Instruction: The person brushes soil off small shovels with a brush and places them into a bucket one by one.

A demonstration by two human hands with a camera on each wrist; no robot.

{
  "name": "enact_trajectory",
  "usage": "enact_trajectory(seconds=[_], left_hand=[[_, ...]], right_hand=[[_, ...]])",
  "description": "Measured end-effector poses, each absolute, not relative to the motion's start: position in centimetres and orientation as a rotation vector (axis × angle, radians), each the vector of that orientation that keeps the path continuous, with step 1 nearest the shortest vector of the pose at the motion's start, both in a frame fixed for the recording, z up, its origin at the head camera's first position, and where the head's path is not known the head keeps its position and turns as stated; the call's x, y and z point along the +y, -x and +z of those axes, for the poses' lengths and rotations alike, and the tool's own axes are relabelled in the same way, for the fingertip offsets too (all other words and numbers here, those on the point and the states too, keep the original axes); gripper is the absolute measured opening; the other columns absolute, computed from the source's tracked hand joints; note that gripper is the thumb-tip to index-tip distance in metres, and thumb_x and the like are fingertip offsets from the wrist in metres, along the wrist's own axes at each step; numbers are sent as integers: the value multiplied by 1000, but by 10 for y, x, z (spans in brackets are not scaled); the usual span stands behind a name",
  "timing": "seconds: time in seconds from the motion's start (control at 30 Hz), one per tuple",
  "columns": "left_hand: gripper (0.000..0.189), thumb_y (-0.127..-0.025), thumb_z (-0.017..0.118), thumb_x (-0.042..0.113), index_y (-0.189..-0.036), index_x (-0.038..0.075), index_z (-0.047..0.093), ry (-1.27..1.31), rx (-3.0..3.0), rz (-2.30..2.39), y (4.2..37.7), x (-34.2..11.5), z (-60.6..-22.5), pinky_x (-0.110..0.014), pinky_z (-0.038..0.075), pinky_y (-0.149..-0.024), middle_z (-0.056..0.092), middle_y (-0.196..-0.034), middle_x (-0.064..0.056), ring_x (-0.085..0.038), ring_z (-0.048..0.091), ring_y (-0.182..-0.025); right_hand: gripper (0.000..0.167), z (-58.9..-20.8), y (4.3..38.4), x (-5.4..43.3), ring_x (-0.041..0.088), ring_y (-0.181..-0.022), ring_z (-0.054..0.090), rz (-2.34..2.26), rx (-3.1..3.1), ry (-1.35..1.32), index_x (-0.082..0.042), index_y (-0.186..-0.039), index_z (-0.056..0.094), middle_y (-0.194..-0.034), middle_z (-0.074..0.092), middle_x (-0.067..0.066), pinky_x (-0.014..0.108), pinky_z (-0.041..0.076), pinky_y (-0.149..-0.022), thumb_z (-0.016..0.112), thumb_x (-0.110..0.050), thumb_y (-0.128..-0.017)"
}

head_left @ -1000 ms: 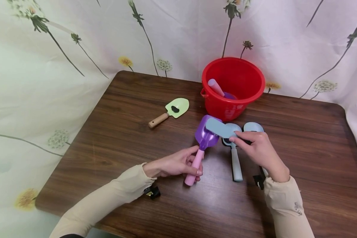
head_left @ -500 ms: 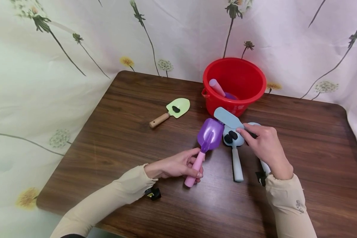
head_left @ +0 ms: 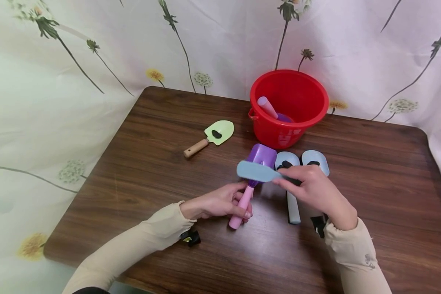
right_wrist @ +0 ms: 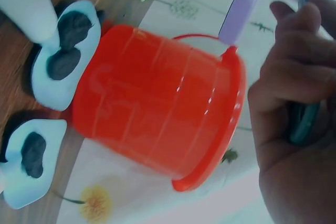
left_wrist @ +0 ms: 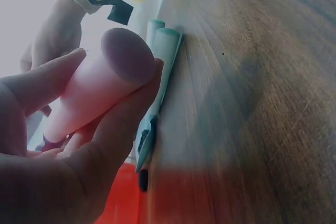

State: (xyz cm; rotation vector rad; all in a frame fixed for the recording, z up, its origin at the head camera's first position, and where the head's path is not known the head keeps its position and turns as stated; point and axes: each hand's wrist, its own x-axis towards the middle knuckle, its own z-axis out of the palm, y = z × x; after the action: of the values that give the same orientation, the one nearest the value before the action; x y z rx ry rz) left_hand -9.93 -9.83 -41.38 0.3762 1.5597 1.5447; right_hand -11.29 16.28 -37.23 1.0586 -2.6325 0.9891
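Note:
In the head view, my left hand (head_left: pixel 226 201) grips the pink handle of a purple shovel (head_left: pixel 263 155), its blade angled toward the bucket. My right hand (head_left: pixel 317 192) pinches a light-blue brush (head_left: pixel 256 171) whose flat back faces up, overlapping the lower part of the purple blade. The left wrist view shows thumb and fingers wrapped round the pink handle (left_wrist: pixel 94 85). In the right wrist view the fingers curl round the brush's dark green handle (right_wrist: pixel 303 121), with the purple blade (right_wrist: pixel 242 11) near the bucket's rim. The brush's bristles are mostly hidden.
A red bucket (head_left: pixel 275 132) stands at the back, another pink-handled purple shovel (head_left: pixel 266 107) inside. Two light-blue shovels (right_wrist: pixel 65 85) (right_wrist: pixel 44 174) bearing dark lumps lie before it. Left of it is a green trowel (head_left: pixel 226 130) with one dark lump.
The brush has swung rightward off the purple blade, then back left and down over its lower part. The left hand keeps its grip; the purple shovel has shifted only slightly.

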Motion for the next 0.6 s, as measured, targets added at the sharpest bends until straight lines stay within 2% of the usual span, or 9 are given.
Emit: enact_trajectory(seconds=[0.17, 0.3, 0.6], left_hand=[[46, -84, 65, -8, -122, -11, 40, -350, 1577, 1506, 99, -97, -413, -29, 57, -67, 66, -82, -5, -16, 66, -69], [42, -83, 66, -8, -117, -11, 42, -342, 1573, 1499, 99, -96, -412, -27, 56, -65, 65, -79, -3, -16, 66, -68], [36, -84, 66, -7, -111, -10, 42, -362, 1609, 1500, 99, -98, -414, -27, 55, -65, 65, -77, -1, -17, 66, -69]], right_hand=[[29, -371, 111, 157, -1, -64, 54, 926, -2778, -1078, -12, -108, 74, -84, 73, -4, 18, 50, -59, 79, -21, -80], [30, -372, 111, 156, 0, -63, 53, 887, -2822, -1047, -12, -109, 74, -86, 74, -2, 18, 49, -58, 78, -23, -81], [29, -372, 115, 156, -1, -53, 40, 799, -2720, -995, -11, -105, 76, -68, 66, -5, 17, 39, -50, 80, -21, -78]])
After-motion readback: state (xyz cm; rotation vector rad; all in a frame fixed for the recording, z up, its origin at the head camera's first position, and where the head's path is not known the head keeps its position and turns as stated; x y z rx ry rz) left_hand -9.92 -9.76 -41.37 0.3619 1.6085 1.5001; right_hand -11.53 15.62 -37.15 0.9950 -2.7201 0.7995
